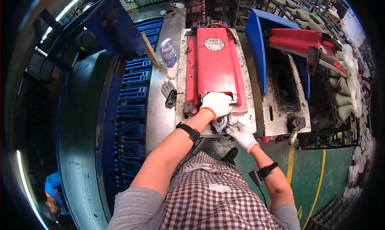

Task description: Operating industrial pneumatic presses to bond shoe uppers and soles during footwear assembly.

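In front of me lies a long red metal mold lid (216,69) on a worn, pale base plate (249,97). My left hand (216,103), in a white knit glove with an orange cuff, is closed at the metal handle (234,99) on the lid's near end; its fingertips are partly hidden. Just below sits a round grey clamp (219,124). To the right of that clamp, my right hand (242,135), gloved the same way, is closed around its small wrapped lever (230,127).
On the left, a metal table (160,121) bears a water bottle (168,53) and a dark grey glove (168,89), beside blue rollers (132,93). A second mold (286,89) stands raised open at right, near racks of shoe lasts (341,89). Another person (54,194) is at lower left.
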Tool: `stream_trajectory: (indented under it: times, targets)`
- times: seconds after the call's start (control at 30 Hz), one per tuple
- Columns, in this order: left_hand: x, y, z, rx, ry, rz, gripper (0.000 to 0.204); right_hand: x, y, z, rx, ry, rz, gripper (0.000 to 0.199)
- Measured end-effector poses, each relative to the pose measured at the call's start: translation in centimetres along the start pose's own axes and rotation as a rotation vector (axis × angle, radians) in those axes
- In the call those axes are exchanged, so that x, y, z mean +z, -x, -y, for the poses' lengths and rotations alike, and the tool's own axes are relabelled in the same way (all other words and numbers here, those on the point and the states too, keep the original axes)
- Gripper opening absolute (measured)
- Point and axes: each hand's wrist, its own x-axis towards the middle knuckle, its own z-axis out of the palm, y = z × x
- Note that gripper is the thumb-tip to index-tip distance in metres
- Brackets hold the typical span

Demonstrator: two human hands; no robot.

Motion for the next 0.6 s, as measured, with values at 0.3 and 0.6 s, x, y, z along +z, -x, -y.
stream_trajectory:
  times: [0.3, 0.6]
  targets:
    - [0.7, -0.1, 0.4, 0.023, 0.008, -0.030, 0.039, -0.2, -0.5, 2.8, -0.139, 0.209, 0.012, 0.059]
    - [0.5, 0.4, 0.1, 0.023, 0.017, -0.059, 0.040, 0.6, -0.8, 1.4, -0.183, 0.181, -0.054, 0.050]
